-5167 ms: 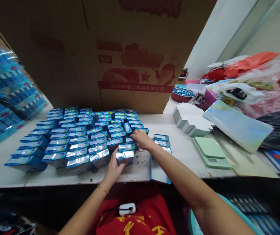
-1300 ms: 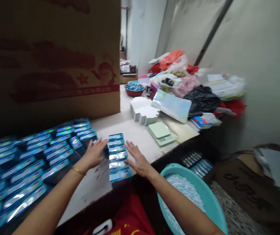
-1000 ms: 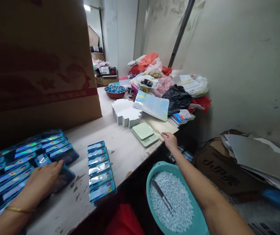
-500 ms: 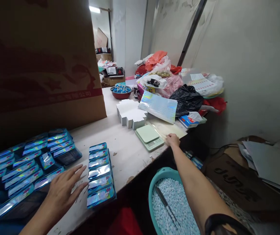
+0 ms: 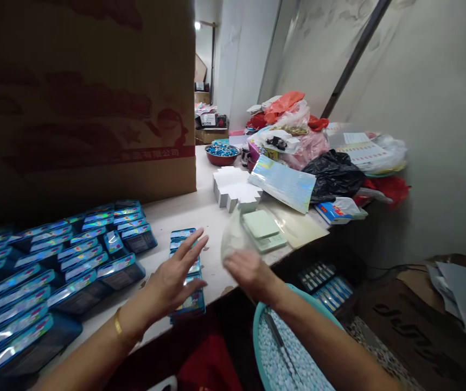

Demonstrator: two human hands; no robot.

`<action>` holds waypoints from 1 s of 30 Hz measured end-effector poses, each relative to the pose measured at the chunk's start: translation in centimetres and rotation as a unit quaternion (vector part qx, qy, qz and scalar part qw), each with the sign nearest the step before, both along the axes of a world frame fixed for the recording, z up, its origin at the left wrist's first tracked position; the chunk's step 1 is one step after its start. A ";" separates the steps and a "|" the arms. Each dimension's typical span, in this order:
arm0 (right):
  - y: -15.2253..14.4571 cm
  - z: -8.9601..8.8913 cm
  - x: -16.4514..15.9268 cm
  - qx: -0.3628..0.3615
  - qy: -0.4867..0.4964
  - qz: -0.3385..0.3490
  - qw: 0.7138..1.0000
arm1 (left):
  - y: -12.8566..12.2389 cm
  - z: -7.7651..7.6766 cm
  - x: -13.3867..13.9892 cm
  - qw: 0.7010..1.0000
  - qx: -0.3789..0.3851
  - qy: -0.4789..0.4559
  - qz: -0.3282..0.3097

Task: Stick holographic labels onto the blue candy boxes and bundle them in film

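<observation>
My right hand (image 5: 253, 271) is closed on the edge of a thin, pale, see-through plastic bag (image 5: 233, 233), blurred by motion, in front of the scale. With fingers spread, my left hand (image 5: 173, 277) hovers over a short row of small blue boxes (image 5: 192, 304) and partly hides them. Nothing is in the left hand. A pale green kitchen scale (image 5: 262, 225) sits just behind the held bag. More clear plastic bags (image 5: 304, 225) lie flat to the right of the scale.
Many blue boxes (image 5: 82, 260) stand in rows at left, before a tall cardboard carton (image 5: 151, 179). Below the table edge is a turquoise basin (image 5: 257, 331) of pale blue pellets with tongs. White cut card (image 5: 233, 184), a shiny sheet (image 5: 283, 182) and a red bowl (image 5: 220, 158) lie further back.
My right hand has drawn a plastic bag from beside the scale, leftward and nearer me. My left hand has moved right, over the row of boxes. The camera view has turned left.
</observation>
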State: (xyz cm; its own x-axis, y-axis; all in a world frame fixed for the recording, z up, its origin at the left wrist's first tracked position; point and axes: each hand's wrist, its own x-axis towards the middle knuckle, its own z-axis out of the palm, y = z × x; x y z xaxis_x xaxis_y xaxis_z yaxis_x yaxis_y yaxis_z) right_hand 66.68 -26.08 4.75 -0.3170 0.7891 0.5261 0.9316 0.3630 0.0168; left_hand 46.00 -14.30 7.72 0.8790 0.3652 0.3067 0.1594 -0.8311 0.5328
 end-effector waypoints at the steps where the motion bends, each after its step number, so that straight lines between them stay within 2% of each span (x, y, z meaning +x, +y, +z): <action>1: -0.1 0.2 -2.2 -0.017 -0.017 0.034 0.999 | 0.2 0.1 0.4 1.000 -0.009 0.009 -0.027; 3: -0.3 0.0 -5.1 -0.032 -0.012 0.051 0.998 | 0.7 -0.1 0.4 0.996 -0.034 0.030 -0.074; 5: -0.5 -0.6 -6.3 -0.029 0.030 0.023 0.999 | 0.8 -0.6 -0.3 0.994 -0.068 0.028 -0.075; 7: -0.6 -1.1 -6.9 -0.016 0.049 -0.008 0.999 | 0.2 -1.0 -1.2 0.991 -0.131 0.005 -0.011; 8: -0.7 -1.3 -7.2 -0.006 0.038 -0.015 0.999 | -0.2 -1.1 -1.6 0.982 -0.185 -0.002 0.033; 9: -0.7 -1.4 -7.8 0.008 0.014 -0.011 1.000 | -0.7 -1.1 -1.8 0.963 -0.258 -0.003 0.077; 11: -0.9 -1.2 -9.3 0.037 -0.044 0.021 0.998 | -1.5 -1.1 -1.9 0.893 -0.431 0.012 0.127; 13: -1.3 -0.8 -11.2 0.055 -0.078 0.075 0.993 | -1.9 -1.1 -1.9 0.811 -0.572 0.035 0.114; 14: -1.6 -0.6 -12.0 0.056 -0.080 0.104 0.990 | -1.8 -1.2 -1.8 0.783 -0.613 0.041 0.097; 15: -1.9 -0.6 -12.5 0.050 -0.068 0.128 0.988 | -1.7 -1.3 -1.9 0.768 -0.635 0.038 0.082; 17: -2.6 -0.9 -12.6 0.024 0.004 0.131 0.991 | -1.3 -1.5 -2.4 0.761 -0.644 0.005 0.073; 18: -2.8 -1.3 -12.0 0.012 0.065 0.094 0.993 | -1.0 -1.6 -2.7 0.762 -0.642 -0.019 0.076; 19: -3.0 -1.9 -11.2 0.007 0.144 0.028 0.989 | -0.7 -1.7 -3.2 0.763 -0.640 -0.043 0.080; 20: -3.1 -2.6 -10.1 0.007 0.233 -0.057 0.971 | -0.5 -1.7 -3.8 0.761 -0.641 -0.062 0.082; 21: -3.2 -3.4 -9.0 0.003 0.330 -0.145 0.933 | -0.2 -1.7 -4.3 0.757 -0.643 -0.078 0.081; 22: -3.1 -4.3 -7.9 -0.012 0.430 -0.215 0.877 | 0.0 -1.7 -4.8 0.753 -0.647 -0.093 0.077; 23: -3.0 -5.2 -7.0 -0.044 0.530 -0.256 0.807 | 0.2 -1.7 -5.3 0.747 -0.652 -0.109 0.071; 24: -2.8 -5.9 -6.4 -0.092 0.623 -0.264 0.730 | 0.3 -1.8 -5.6 0.740 -0.658 -0.124 0.066; 26: -2.4 -6.9 -6.1 -0.204 0.763 -0.189 0.584 | 0.5 -2.1 -6.1 0.724 -0.673 -0.141 0.057; 27: -2.1 -7.0 -6.2 -0.240 0.804 -0.132 0.528 | 0.5 -2.3 -6.2 0.716 -0.681 -0.142 0.057; 28: -1.8 -7.0 -6.5 -0.254 0.829 -0.078 0.492 | 0.5 -2.5 -6.2 0.710 -0.687 -0.140 0.062; 29: -1.5 -6.7 -6.8 -0.249 0.842 -0.037 0.477 | 0.5 -2.8 -6.2 0.704 -0.692 -0.139 0.071; 30: -1.1 -6.5 -7.0 -0.232 0.845 -0.014 0.482 | 0.6 -3.1 -6.2 0.700 -0.696 -0.138 0.081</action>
